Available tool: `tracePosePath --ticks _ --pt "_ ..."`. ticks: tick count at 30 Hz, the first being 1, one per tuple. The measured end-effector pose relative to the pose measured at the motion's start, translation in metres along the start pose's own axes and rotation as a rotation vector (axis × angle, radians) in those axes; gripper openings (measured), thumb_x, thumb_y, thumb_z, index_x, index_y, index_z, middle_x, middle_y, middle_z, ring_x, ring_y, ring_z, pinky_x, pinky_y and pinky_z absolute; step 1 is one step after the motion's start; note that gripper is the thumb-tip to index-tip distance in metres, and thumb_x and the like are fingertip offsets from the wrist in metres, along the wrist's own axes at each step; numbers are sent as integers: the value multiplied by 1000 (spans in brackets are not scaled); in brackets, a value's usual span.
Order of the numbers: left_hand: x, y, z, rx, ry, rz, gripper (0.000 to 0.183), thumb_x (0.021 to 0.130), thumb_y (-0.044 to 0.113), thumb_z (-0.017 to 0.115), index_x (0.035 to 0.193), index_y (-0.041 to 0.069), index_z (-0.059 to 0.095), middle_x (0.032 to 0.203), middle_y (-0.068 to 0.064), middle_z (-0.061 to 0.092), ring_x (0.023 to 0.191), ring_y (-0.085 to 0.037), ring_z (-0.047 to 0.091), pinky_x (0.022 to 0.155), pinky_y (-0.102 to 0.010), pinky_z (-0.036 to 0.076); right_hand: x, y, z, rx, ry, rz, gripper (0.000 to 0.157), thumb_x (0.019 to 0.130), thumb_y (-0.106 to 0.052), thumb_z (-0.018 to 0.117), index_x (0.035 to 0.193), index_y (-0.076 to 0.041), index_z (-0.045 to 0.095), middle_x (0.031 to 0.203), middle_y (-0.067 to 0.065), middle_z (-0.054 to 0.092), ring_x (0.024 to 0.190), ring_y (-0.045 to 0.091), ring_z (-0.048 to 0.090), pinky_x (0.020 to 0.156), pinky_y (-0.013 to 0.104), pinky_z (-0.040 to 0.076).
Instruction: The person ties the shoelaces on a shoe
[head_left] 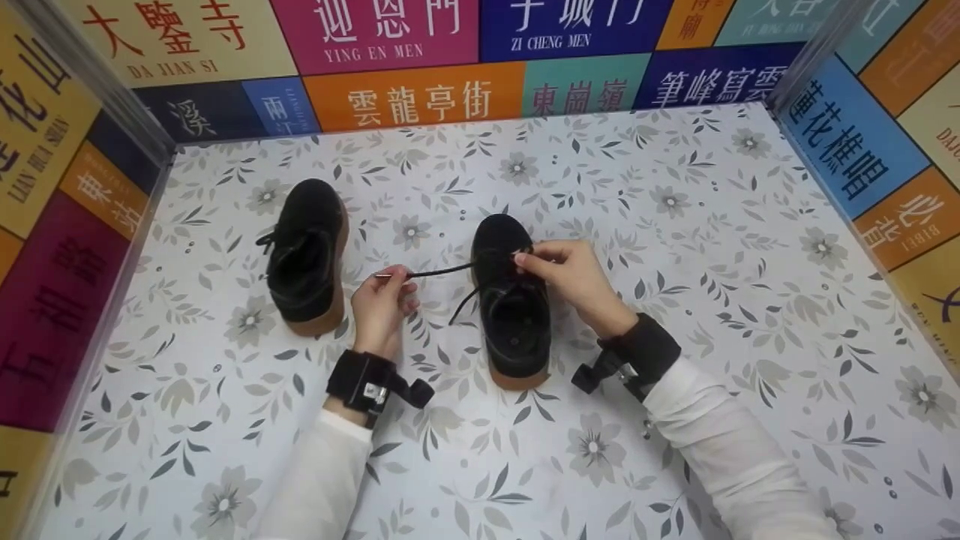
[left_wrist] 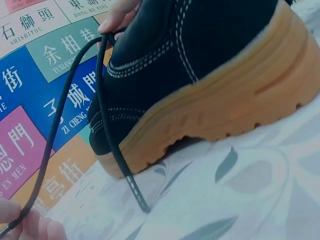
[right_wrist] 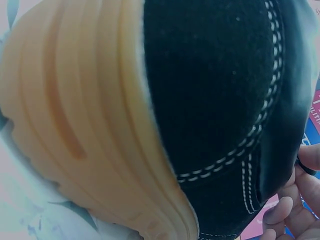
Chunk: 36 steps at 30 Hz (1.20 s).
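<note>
A black shoe [head_left: 517, 367] with a tan sole stands on the floral surface, its toe pointing away from me. On its left side my left hand [head_left: 377, 311] pinches a black shoelace [head_left: 442, 271] near its end, drawing it out sideways. My right hand [head_left: 577, 277] pinches lace at the top of the shoe, thumb against fingertips. In the left wrist view, a loose lace end [left_wrist: 135, 187] with a tip hangs down beside the sole. The right wrist view shows the shoe's side [right_wrist: 215, 85] close up, with a bit of lace [right_wrist: 306, 169] between the right fingers.
A second black shoe [head_left: 304, 300], also tan-soled, stands to the left, toe away, with its lace loops at its left side. Printed panels [head_left: 412, 94] with large characters wall the surface at the back and both sides. Each wrist wears a black strap [head_left: 360, 381] with a small camera.
</note>
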<state>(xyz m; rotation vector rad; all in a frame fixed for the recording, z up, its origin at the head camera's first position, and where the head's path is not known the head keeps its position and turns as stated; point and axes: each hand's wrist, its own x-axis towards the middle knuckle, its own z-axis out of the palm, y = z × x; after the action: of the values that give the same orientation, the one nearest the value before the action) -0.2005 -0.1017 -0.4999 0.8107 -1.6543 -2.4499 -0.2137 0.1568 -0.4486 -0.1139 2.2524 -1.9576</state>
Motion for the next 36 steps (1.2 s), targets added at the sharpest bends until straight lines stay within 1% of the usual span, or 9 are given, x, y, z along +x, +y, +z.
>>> tracePosePath --ticks 4,6,9,12,18,22,26,29,36 --pt "4 2 -8 119 13 92 17 103 2 66 116 -7 64 84 3 64 66 -4 59 51 -15 46 0 0 1 11 -1 -2 14 96 -11 77 84 -16 80 79 -12 75 84 8 65 79 20 51" --pt "5 2 -14 253 19 149 22 101 1 65 121 -10 64 89 -1 65 69 -4 58 53 -13 45 1 0 1 7 0 -10 15 96 -10 77 83 -17 80 78 -13 75 84 7 65 79 20 51" --pt "6 3 -21 466 21 254 25 99 -2 64 122 -11 66 100 -14 71 84 -19 67 66 -13 49 2 0 2 4 -2 -18 17 96 -9 77 82 -19 80 77 -14 75 83 6 66 80 19 51" --pt "5 4 -24 614 21 333 25 96 -4 63 120 -9 69 114 -25 74 103 -35 71 85 -21 54 3 0 3 2 -4 -26 20 96 -8 76 81 -20 79 77 -15 75 83 6 66 79 19 51" --pt "-5 12 -11 717 -64 460 35 95 -6 64 129 -8 66 121 -26 72 107 -41 70 95 -42 57 5 -1 2 -9 -1 -31 21 96 -7 76 81 -21 78 77 -15 75 82 5 65 79 19 50" --pt "-20 21 9 744 -197 592 43 96 -6 67 138 -6 61 122 -25 71 106 -40 70 89 -47 59 5 0 1 -12 -2 -31 21 96 -6 75 81 -20 78 78 -14 75 83 7 65 81 20 50" --pt "-33 25 28 820 -356 764 30 96 -2 72 127 -3 71 115 -19 75 104 -35 70 90 -46 58 5 0 2 -7 -2 -28 17 96 -6 76 83 -17 80 79 -13 75 84 7 65 81 20 50" --pt "-38 24 38 880 -428 867 20 95 1 75 115 -1 77 109 -16 78 98 -33 71 91 -46 58 3 0 1 3 2 -31 13 97 -7 75 87 -12 82 77 -13 75 82 5 65 77 18 51" --pt "-36 17 49 879 -467 891 16 93 3 79 108 -1 80 103 -17 79 83 -29 72 77 -40 63 3 0 2 9 3 -36 12 96 -7 75 89 -12 83 78 -14 76 79 4 66 72 16 52"
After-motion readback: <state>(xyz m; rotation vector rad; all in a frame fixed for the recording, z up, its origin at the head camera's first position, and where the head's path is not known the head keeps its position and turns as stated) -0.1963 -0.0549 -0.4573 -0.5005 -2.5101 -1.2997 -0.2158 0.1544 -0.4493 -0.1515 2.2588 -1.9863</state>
